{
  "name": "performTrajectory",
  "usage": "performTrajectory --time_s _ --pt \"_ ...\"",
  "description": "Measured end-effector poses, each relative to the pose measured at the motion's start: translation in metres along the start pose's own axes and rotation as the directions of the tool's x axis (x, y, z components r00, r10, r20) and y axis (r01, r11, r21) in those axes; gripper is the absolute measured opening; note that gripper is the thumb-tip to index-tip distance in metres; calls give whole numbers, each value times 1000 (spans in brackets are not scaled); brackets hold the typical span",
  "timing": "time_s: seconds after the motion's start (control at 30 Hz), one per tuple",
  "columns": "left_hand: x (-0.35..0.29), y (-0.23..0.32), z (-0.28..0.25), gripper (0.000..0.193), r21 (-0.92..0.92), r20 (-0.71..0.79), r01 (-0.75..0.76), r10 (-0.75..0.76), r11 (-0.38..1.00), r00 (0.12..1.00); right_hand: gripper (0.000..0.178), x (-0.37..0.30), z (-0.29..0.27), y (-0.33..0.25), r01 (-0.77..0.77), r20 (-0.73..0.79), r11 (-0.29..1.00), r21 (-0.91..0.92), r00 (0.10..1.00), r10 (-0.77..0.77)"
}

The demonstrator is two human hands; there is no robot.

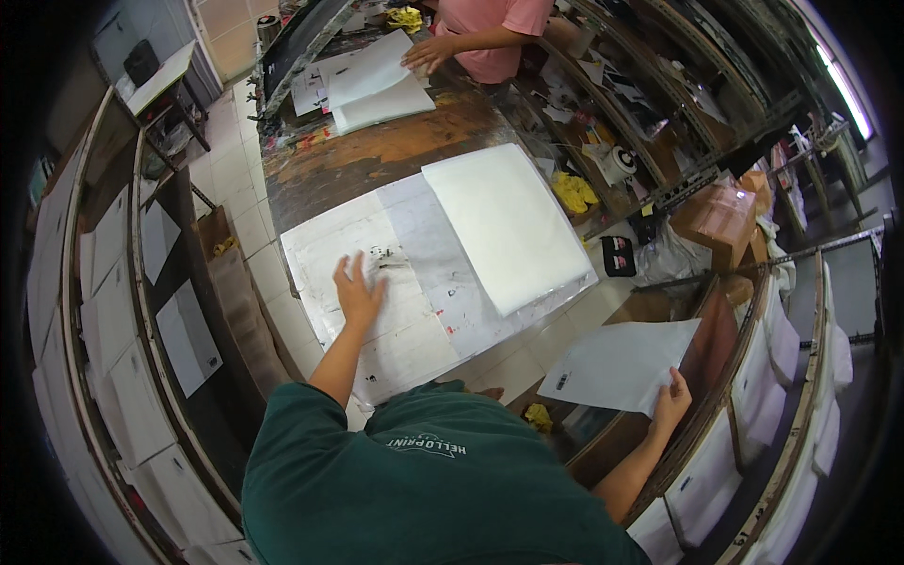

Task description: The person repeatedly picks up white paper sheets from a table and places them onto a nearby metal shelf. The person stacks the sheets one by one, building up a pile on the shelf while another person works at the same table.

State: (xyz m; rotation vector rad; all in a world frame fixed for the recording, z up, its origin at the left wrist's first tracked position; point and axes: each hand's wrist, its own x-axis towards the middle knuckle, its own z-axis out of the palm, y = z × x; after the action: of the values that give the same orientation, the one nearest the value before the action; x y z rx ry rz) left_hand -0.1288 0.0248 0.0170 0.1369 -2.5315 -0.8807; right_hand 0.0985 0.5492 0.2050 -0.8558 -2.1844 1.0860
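Observation:
My left hand [359,292] is open, fingers spread, over the white-covered part of the table [367,330], near a small dark mark. I cannot tell whether it touches the surface. Out to the right, my right hand [671,403] pinches the edge of a pale translucent sheet [621,363] with a small black print near its left corner. That sheet is held away from the table, beside the right-hand rack. A stack of blank whitish sheets [508,231] lies on the right part of the table covering.
Across the table a person in a pink shirt [490,38] rests a hand on other sheets [377,80]. Racks with hanging sheets stand on the left [122,358] and right [702,480]. Cardboard boxes [716,221] and yellow cloth [573,192] lie at the right.

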Motion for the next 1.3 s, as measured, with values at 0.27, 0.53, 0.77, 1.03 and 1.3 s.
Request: performTrajectory --time_s 0.27,0.53,0.77,1.03,1.3 --pt "125 -32 18 82 245 -156 -7 46 970 987 39 -17 -29 10 -20 79 976 -218 996 38" --pt "188 -146 83 34 295 184 -133 80 946 980 38 -40 -25 -4 53 146 953 -297 989 -9" --pt "168 -73 67 25 557 178 -177 91 812 980 40 -39 -20 -24 -90 138 947 -308 981 137" --pt "85 -15 49 29 267 34 -276 278 923 960 45 -31 -223 40 -246 -404 925 -291 907 114" --pt "24 11 22 29 216 172 -246 211 945 962 48 -129 -461 223 -669 -783 582 -462 616 86"
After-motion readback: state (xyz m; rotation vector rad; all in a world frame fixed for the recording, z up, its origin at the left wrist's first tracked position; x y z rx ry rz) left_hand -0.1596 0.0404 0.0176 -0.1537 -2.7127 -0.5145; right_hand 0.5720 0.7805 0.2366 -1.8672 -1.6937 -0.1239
